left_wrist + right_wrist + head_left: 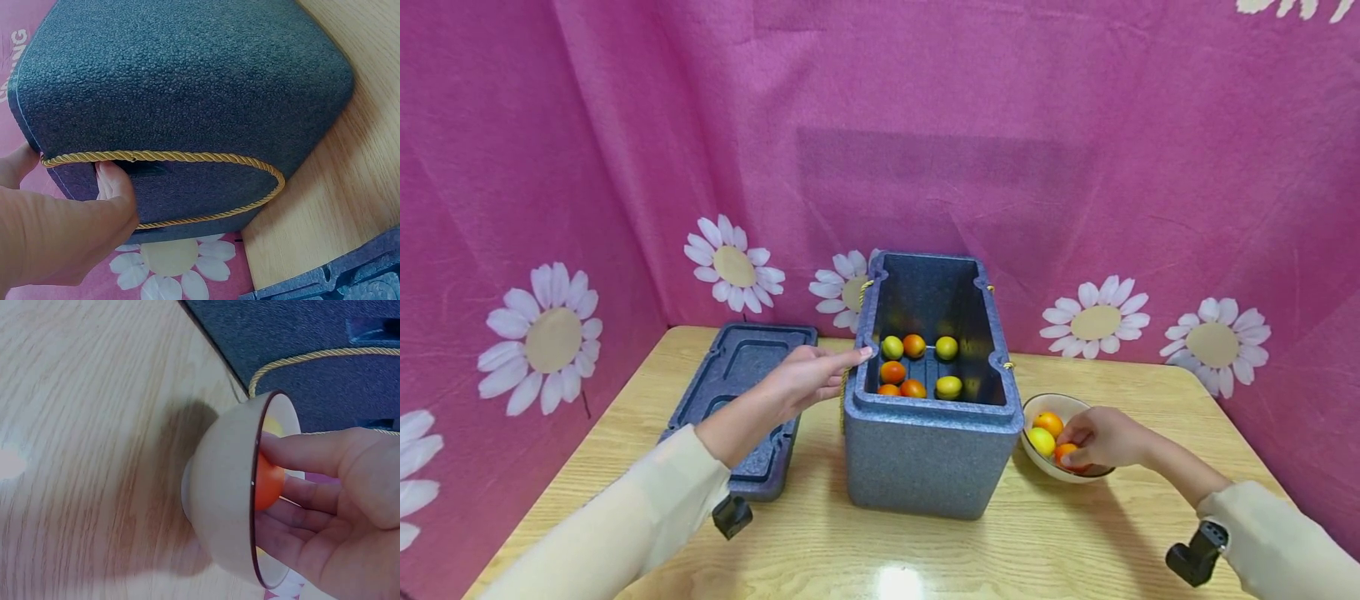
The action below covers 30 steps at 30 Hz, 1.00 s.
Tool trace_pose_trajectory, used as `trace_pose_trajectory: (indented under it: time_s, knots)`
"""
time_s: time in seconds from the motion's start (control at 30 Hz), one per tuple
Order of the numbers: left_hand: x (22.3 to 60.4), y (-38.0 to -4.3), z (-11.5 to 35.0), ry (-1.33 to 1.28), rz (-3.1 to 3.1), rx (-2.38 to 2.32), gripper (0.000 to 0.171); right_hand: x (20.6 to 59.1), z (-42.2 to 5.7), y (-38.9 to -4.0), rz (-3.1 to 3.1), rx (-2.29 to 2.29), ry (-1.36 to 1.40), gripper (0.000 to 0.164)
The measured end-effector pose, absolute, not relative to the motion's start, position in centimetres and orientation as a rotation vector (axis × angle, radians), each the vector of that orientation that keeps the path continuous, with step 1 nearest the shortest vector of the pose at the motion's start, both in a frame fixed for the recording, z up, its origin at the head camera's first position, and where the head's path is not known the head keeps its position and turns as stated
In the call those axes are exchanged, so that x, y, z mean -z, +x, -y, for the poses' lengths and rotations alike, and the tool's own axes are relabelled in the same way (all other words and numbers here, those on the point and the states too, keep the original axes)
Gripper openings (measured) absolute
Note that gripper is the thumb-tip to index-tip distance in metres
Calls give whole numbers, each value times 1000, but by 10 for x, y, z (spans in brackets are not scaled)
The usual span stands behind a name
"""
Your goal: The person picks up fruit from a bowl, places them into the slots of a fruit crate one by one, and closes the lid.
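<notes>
A dark grey foam box [925, 467] stands lidless in the middle of the table, with several yellow and red-orange round fruits [913, 388] on its floor. My left hand [808, 375] holds the box's left side, thumb on the rim and fingers against the outer wall beside a gold rope handle [187, 156]. To the right of the box is a cream bowl [225, 487] with a dark brown rim. Inside it my right hand [1108, 437] grips a red-orange round fruit [270, 484] between thumb and fingers. A yellow fruit [1041, 442] and an orange one [1048, 423] lie beside it.
The box's dark lid [752, 358] lies on the wooden table [790, 550] to the left, partly behind my left forearm. A pink curtain [925, 125] with white daisies hangs behind the table and along both sides.
</notes>
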<state>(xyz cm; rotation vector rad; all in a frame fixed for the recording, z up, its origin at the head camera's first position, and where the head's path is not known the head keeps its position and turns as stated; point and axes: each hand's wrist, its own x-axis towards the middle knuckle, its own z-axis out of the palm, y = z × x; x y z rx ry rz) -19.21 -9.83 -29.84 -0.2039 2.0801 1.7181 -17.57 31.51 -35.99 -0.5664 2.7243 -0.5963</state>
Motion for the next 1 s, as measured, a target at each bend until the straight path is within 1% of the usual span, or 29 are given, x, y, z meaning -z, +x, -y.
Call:
trace_pose_trajectory:
  time_s: [0.3, 0.5, 0.63, 0.87, 1.0]
  knots:
    - [298, -191, 98, -215, -2080, -1716, 83, 353, -323, -177, -2642, 709, -524, 30]
    - [297, -190, 97, -207, -2085, -1716, 81, 350, -327, -180, -2575, 819, -508, 34]
    - [297, -190, 97, -215, -2087, -1715, 81, 346, -329, -183, -2547, 879, -538, 36]
    - [299, -191, 98, -150, -2062, -1762, 77, 343, -328, -187, -2473, 1010, -576, 40]
    - [299, -191, 98, -152, -2063, -1762, 80, 342, -327, -189, -2476, 1037, -602, 40]
